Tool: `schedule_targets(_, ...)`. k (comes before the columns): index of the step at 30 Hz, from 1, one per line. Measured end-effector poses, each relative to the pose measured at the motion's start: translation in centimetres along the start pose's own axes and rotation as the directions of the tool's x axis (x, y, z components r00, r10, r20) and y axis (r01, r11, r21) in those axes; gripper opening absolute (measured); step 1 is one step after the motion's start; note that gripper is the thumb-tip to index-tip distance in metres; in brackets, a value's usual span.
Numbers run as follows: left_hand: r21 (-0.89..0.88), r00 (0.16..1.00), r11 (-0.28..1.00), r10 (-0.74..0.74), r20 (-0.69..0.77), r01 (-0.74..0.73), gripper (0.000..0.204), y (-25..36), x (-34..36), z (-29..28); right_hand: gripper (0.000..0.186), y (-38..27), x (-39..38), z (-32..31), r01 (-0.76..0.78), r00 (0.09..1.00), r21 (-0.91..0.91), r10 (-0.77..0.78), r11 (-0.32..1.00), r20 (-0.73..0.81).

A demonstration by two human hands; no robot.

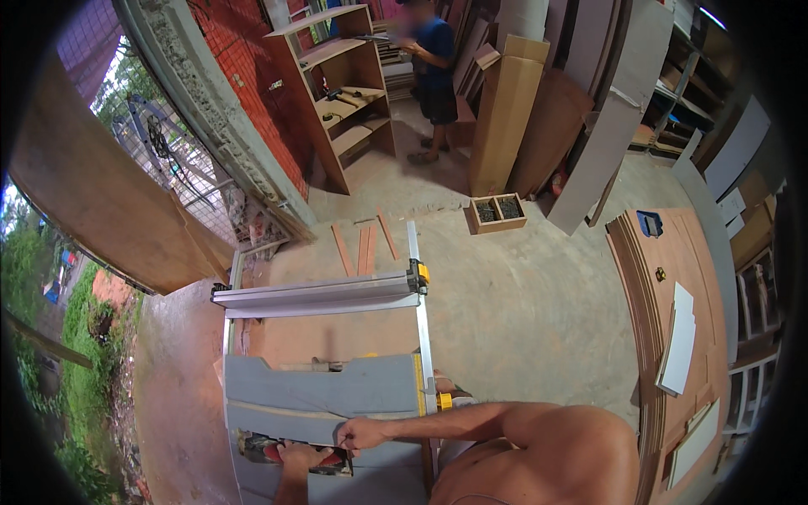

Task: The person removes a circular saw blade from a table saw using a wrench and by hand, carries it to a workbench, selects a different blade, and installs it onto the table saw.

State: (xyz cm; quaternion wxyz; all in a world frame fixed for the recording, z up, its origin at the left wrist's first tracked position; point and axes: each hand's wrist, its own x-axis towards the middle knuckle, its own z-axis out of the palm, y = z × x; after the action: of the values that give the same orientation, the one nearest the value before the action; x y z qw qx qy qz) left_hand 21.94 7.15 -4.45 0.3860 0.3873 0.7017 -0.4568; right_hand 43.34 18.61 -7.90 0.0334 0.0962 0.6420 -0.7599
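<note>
A table saw with a grey top [320, 383] lies in front of me. In its top is an oblong opening [252, 449] with a red part [338, 461] showing inside. My left hand [305, 457] reaches over the opening and touches the red part; its fingertips are hidden. Beside it, at the opening's far right edge, my right hand [362, 433] is closed in a pinch. What it pinches, if anything, is too small to make out. Beyond both hands, the silver rip fence [324, 295] spans the saw's rails, with a yellow latch [423, 273] at its right end.
Wooden strips [367, 251] lie on the floor past the fence. A divided wooden box [498, 225] holds dark small pieces. At right, stacked boards [665, 303] carry white panels and a tape measure [661, 273]. A person [435, 63] stands by an open wooden shelf unit [337, 93].
</note>
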Motion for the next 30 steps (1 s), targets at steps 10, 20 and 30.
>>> schedule_targets(10,-0.038,0.998,0.999,0.026,-0.052,-0.028,0.092,-0.3,-0.5,0.1,0.013,0.2,0.2,0.1,-0.009,1.0,0.008,0.009,1.0,-0.01)
schedule_targets(20,-0.083,0.997,0.994,0.061,-0.049,-0.065,0.094,-1.3,-0.2,0.0,0.012,0.4,0.3,0.2,0.001,1.0,-0.003,-0.001,1.0,-0.01)
schedule_targets(30,-0.089,0.995,0.991,0.092,-0.042,-0.096,0.088,-2.1,-0.3,-0.4,0.012,-0.2,0.2,0.2,-0.007,1.0,-0.011,0.007,1.0,-0.002)
